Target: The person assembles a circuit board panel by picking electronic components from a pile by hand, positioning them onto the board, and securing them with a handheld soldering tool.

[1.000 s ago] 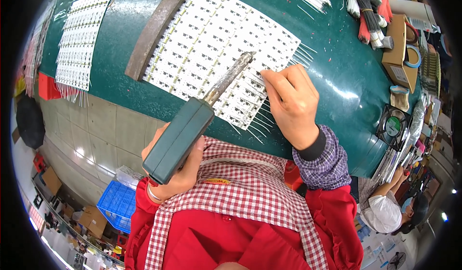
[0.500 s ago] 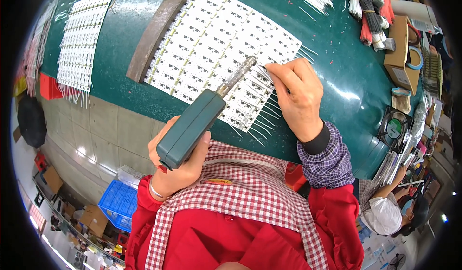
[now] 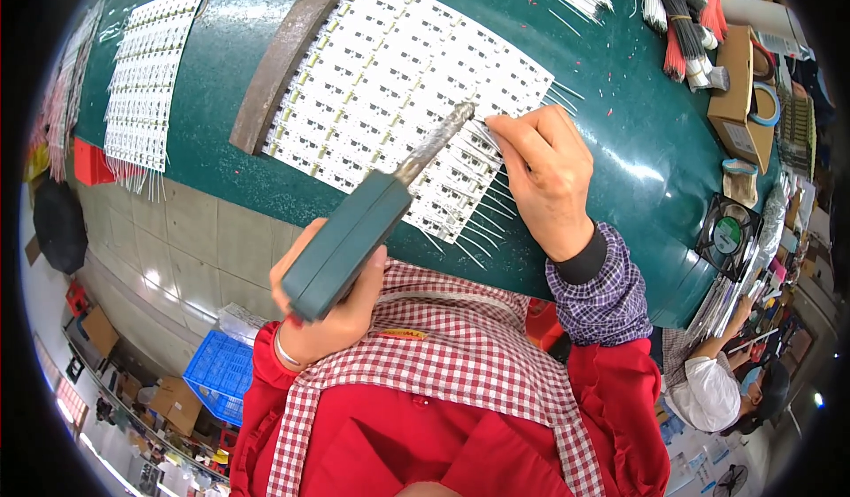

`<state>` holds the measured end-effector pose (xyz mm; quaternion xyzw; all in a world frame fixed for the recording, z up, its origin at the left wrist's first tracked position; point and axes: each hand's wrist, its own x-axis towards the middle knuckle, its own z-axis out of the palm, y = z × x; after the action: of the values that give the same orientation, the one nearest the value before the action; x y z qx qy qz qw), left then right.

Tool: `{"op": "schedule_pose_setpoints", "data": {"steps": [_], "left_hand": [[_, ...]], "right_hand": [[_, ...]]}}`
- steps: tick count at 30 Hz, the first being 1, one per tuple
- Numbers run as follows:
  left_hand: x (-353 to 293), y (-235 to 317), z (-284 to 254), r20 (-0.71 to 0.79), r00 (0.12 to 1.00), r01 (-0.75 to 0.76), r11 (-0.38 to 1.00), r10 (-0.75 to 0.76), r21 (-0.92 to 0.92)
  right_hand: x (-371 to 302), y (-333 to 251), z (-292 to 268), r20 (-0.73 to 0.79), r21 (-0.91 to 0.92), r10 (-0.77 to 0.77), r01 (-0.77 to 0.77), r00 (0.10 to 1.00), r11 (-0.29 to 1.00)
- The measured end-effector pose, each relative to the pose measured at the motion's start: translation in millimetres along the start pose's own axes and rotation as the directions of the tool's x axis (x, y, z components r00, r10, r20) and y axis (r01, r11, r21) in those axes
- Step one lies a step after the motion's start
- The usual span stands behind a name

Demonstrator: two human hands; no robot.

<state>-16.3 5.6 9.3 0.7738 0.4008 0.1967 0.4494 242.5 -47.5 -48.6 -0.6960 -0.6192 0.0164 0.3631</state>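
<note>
Green iron (image 3: pixel 350 244) | left hand (image 3: pixel 341 315) wrapped round it | right hand (image 3: pixel 544 174) pinched narrow beside wires (image 3: pixel 469 156), holding one: cannot tell | white board (image 3: pixel 381 81) beneath

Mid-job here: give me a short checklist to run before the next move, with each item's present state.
1. Left hand wrapped around the green-handled tool: ok.
2. Metal tip near the right hand: ok, close to its fingertips.
3. Tip touching the white board panel: cannot tell.
4. Wire between those fingertips: cannot tell, too fine.
5. Dark bar along the panel's left edge: ok.
6. Second panel apart: ok.
</note>
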Motion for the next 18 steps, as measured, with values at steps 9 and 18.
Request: {"op": "schedule_pose_setpoints", "data": {"steps": [9,18], "left_hand": [[-21,10,-31,-0.1,0.992,-0.081,0.996,0.077,-0.036],[-3,2,-5,-0.154,0.988,-0.009,0.996,-0.005,-0.089]], "right_hand": [[0,0,-3,-0.014,-0.009,0.0,0.0,1.0,1.0],[11,-10,-19,-0.042,-0.021,0.024,-0.025,0.999,0.999]]}}
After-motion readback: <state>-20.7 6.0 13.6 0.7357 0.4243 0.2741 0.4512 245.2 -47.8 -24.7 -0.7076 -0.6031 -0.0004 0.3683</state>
